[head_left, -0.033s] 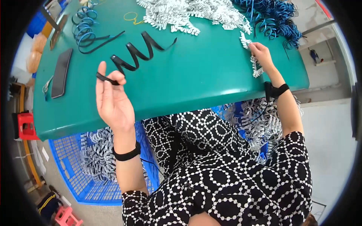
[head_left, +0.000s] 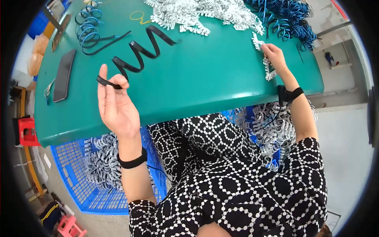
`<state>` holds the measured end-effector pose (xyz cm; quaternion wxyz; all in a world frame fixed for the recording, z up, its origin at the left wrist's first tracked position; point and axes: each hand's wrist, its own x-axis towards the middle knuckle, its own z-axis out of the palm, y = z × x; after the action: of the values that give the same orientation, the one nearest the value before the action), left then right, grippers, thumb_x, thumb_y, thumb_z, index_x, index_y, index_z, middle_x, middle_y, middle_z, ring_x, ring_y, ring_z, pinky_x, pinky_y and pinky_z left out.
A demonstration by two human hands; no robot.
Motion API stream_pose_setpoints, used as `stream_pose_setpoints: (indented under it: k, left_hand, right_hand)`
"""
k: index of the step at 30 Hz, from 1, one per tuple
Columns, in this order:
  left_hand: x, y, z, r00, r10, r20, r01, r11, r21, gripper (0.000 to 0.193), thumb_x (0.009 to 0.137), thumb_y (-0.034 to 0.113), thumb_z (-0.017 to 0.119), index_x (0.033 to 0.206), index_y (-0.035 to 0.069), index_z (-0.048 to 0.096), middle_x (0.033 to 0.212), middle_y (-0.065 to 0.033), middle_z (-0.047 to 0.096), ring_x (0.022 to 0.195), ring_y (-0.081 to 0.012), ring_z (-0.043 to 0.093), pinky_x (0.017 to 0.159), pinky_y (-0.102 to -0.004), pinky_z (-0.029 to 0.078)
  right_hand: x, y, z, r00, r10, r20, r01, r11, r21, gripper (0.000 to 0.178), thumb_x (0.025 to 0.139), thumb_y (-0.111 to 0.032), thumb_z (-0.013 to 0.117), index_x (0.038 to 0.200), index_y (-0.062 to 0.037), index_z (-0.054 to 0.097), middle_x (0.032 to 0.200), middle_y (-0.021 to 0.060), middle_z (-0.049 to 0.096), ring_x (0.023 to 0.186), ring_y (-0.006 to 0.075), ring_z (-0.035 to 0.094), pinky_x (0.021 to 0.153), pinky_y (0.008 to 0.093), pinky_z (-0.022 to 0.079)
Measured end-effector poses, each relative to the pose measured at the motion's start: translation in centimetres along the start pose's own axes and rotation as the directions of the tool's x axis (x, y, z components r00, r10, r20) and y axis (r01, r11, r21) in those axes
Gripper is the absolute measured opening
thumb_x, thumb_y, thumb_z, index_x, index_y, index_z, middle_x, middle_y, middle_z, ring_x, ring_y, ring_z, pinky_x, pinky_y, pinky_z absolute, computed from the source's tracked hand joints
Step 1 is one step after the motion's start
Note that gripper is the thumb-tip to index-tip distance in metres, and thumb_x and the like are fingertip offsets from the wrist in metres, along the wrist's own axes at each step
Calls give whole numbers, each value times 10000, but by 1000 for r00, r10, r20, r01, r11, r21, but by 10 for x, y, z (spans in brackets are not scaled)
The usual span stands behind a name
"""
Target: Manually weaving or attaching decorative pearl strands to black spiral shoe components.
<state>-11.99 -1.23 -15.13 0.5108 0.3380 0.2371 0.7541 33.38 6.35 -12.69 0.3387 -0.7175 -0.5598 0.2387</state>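
Observation:
My left hand (head_left: 118, 108) is raised over the near left of the green table, palm up. Its thumb and fingers pinch one end of a black coiled strip (head_left: 133, 48). The strip's loops stretch away to the upper right, and its far tip is blurred. At the table's right side, my right hand (head_left: 275, 58) is closed on a short string of small white pieces (head_left: 269, 72). Part of that string shows above the fingers and part hangs below them. A large heap of similar white pieces (head_left: 173, 15) lies at the back.
Blue-black coils (head_left: 292, 23) are piled at the back right; another blue coil (head_left: 90, 35) lies back left. A dark phone (head_left: 64, 75) and a yellow loop (head_left: 137, 15) rest on the table (head_left: 197, 71). Below stands a blue basket (head_left: 71, 177) of black-and-white coils.
The black coiled strip has swung a little left and up, its far end most of all. My left hand has shifted slightly left. My right hand is almost still.

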Motion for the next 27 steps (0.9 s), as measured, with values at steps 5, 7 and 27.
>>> stream_pose_setpoints:
  k: [5, 7, 27]
  left_hand:
    - [3, 3, 0, 994, 71, -87, -53, 981, 189, 405, 944, 92, 398, 1297, -98, 338, 921, -111, 558, 833, -150, 483, 812, -284, 386]
    - [3, 0, 1, 992, 58, -110, -47, 994, 97, 419, 940, 101, 413, 1302, -95, 336, 901, -97, 549, 826, -149, 476, 783, -280, 386]
    - [10, 0, 4, 977, -56, -205, 95, 978, 184, 420, 936, 64, 393, 1317, -93, 309, 879, -91, 575, 800, -124, 506, 758, -265, 402]
  right_hand:
    - [2, -3, 0, 998, -69, 10, 70, 997, -42, 262, 870, -285, 586, 854, -27, 630, 633, -48, 503, 589, 29, 418, 533, 192, 318]
    - [3, 6, -5, 995, -102, 5, 102, 992, -71, 271, 879, -288, 569, 834, -26, 623, 628, -44, 502, 590, 40, 419, 539, 205, 326]
    - [-10, -12, -10, 985, 140, 103, -166, 937, 306, 212, 914, -264, 536, 897, -64, 604, 621, -54, 498, 494, 14, 396, 440, 160, 296]
